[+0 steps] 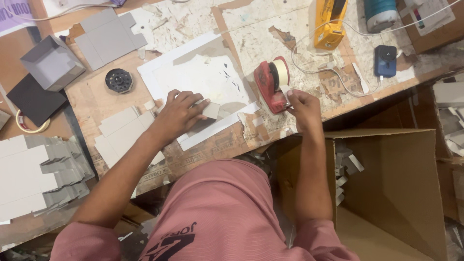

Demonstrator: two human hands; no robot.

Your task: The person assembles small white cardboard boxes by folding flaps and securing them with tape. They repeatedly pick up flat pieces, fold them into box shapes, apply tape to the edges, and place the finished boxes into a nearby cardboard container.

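Grey die-cut cardboard blanks lie fanned in a stack at the lower left of the frame; above them, in the upper left, sit a folded grey cardboard box, a flat grey cross-shaped blank and a black round disc. Just left of centre, the left hand lies fingers-down, pressing a small grey folded cardboard piece against the white paper sheet on the worn wooden worktable — flat holding, not a pinch. Right of centre, the right hand has its fingertips pressed together on the loose end of pale tape at the red handheld tape dispenser, which rests on the table near the edge.

Nothing steadies the dispenser but its own weight, so a hard pull could drag or tip it towards the edge — and the large open brown cardboard carton of offcuts waits just below. A slanted pull could also tear the strip crooked or let it stick to itself. If the left hand's pressure eases, the folded piece may spring open or slide on the smooth paper.
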